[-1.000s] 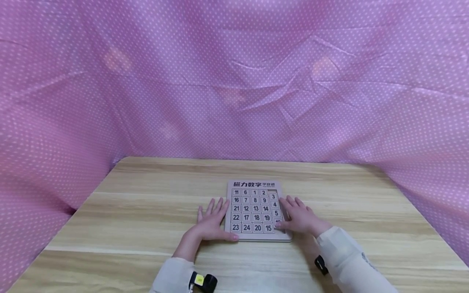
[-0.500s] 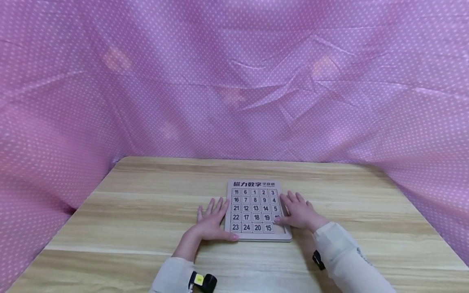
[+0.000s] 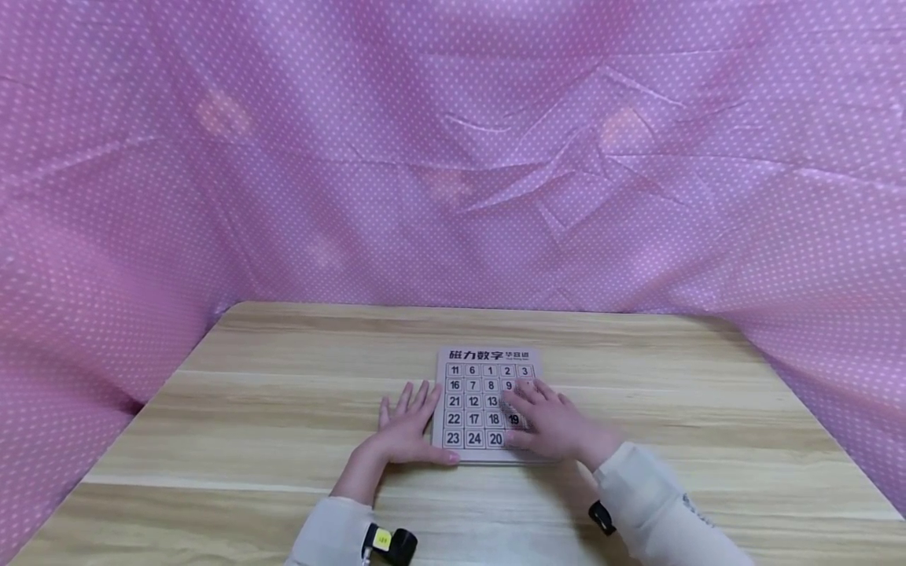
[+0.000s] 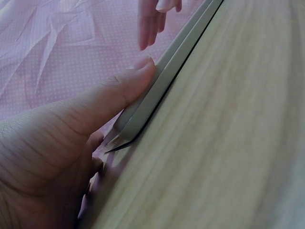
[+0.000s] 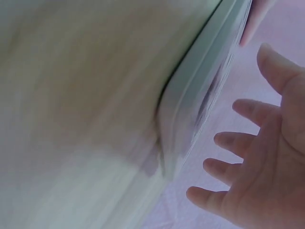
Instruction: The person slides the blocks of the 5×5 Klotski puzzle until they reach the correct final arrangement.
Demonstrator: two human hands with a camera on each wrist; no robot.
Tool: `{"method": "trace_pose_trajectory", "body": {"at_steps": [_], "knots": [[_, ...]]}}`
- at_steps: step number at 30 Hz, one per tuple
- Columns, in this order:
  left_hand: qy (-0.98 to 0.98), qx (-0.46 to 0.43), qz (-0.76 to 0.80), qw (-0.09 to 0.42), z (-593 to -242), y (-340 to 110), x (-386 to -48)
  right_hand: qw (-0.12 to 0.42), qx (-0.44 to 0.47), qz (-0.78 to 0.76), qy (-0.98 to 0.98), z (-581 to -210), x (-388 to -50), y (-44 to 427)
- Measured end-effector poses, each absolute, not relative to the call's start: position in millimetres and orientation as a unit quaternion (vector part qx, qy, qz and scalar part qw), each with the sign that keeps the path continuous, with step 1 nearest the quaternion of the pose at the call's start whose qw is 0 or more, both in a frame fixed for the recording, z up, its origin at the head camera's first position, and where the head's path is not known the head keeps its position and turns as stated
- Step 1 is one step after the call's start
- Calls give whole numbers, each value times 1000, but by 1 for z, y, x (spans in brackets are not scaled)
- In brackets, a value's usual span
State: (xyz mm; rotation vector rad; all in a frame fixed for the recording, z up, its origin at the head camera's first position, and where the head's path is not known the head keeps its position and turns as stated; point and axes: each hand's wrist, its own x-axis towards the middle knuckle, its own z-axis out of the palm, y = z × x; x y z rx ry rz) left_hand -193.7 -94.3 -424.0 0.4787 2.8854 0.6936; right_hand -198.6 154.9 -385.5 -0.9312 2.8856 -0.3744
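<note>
A number sliding puzzle point(image 3: 484, 456) lies flat on the wooden table, its square tiles framed by a pale border with dark lettering at the top. My left hand point(image 3: 405, 437) rests at its lower left corner, fingers spread along the left side. In the left wrist view the thumb point(image 4: 128, 83) lies on the puzzle's rim. Over the right-hand columns is my right hand point(image 3: 555, 426), covering several tiles. The right wrist view shows its fingers point(image 5: 238, 143) extended and apart, raised above the puzzle face point(image 5: 209, 102), holding nothing.
The wooden table point(image 3: 283, 393) spreads around the puzzle on all sides. Pink dotted cloth point(image 3: 453, 173) hangs behind and at both sides. A black wrist camera point(image 3: 403, 546) is strapped at the left sleeve, another point(image 3: 602, 517) at the right.
The right column's tiles slid up, closing the gap at the top right and opening one at the bottom right. My right hand then moved left over the tiles; the left stays put.
</note>
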Motion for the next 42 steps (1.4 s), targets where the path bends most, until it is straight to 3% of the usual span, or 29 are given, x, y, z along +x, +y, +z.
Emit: {"method": "trace_pose_trajectory", "body": {"at_steps": [18,42], "knots": [[957,167,226,73,-425,-99,-201,75,-391,-75,915,-393,-180,110],[956,162,232,75,-424,-98,-200,96,-381,-69,917,-391,-176,132]]}}
